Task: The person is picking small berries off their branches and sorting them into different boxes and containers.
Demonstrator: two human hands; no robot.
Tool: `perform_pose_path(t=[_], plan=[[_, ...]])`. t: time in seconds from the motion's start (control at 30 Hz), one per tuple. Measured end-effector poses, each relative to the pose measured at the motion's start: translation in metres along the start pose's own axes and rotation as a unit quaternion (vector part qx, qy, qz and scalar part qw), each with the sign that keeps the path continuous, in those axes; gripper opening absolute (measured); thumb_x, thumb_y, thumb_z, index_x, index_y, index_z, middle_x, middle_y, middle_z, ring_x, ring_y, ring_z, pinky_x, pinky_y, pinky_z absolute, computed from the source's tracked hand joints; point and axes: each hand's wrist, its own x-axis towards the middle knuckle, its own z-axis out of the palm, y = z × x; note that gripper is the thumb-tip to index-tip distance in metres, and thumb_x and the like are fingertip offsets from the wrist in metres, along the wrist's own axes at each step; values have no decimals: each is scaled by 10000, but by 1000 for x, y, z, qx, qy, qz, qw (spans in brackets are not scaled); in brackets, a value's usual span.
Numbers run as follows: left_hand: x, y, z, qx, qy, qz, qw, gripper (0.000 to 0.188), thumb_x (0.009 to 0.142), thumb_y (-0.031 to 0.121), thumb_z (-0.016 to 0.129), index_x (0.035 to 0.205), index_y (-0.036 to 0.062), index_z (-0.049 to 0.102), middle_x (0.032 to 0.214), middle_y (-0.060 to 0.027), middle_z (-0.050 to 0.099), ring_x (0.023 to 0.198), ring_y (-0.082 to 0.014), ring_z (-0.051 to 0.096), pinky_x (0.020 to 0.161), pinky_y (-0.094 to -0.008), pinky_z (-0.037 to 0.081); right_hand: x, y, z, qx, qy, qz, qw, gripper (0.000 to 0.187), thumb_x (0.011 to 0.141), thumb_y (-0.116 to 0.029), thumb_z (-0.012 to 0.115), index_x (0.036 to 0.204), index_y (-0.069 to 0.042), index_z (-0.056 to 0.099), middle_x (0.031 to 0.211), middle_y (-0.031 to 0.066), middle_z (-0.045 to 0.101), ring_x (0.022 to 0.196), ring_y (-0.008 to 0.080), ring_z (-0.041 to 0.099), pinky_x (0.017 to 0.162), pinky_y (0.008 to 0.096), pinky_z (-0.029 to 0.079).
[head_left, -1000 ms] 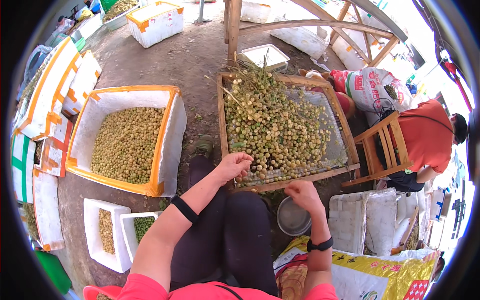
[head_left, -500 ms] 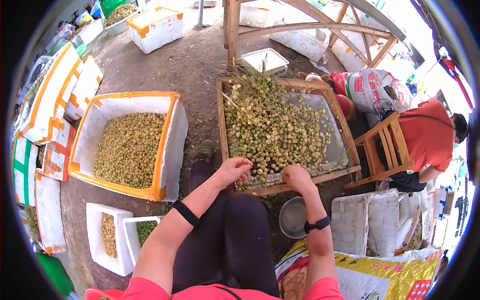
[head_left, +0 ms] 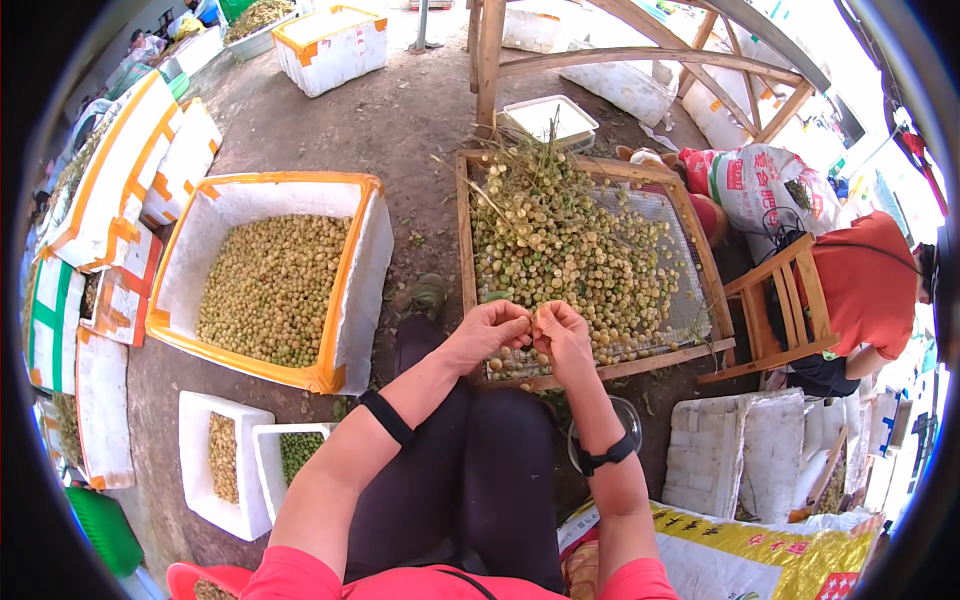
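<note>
My left hand (head_left: 494,328) and my right hand (head_left: 563,336) meet over the near edge of a wood-framed mesh tray (head_left: 650,359). The fingertips of both are pinched close together. Whatever they hold between them is too small and too covered to make out. Beneath and beyond them lies a heap of small round yellow-green fruits (head_left: 580,255), with dry stalks (head_left: 535,175) piled at its far left. Bare mesh shows along the tray's right side.
Left of the tray stands a large foam box (head_left: 375,255) of similar fruits. Two small white boxes (head_left: 250,515) (head_left: 262,440) hold sorted ones. A metal bowl (head_left: 625,415) sits by my right forearm. A person in red (head_left: 868,285) is beside a wooden chair (head_left: 780,300) at right.
My hands were apart and have come together over the tray's near edge, the right one moving left. The whole view has shifted slightly.
</note>
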Motion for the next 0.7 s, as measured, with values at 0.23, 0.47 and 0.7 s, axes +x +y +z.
perform_pose_path(t=[0.23,0.47,0.7], plan=[[7,-15,5,159,113,49,980,368,825,70,508,1179,20,419,1089,-100,464,775,-132,569,646,-233,478,16,17,-64,-538,129,-229,801,102,722,-96,544,793,-79,616,750,118,555,691,304,535,629,379,442],[3,-5,-3,107,146,-30,983,337,838,105,490,1161,26,440,1030,-85,487,728,-133,575,597,-245,482,20,24,-51,-670,63,-225,705,46,692,-77,550,691,-77,596,721,88,497,761,276,527,633,383,437],[5,-8,-5,114,122,-39,985,229,849,153,496,1048,39,506,846,-25,534,669,-103,560,554,-223,469,24,22,-56,-667,27,-253,700,67,681,-44,543,738,-77,535,753,93,493,773,276,521,634,388,430]])
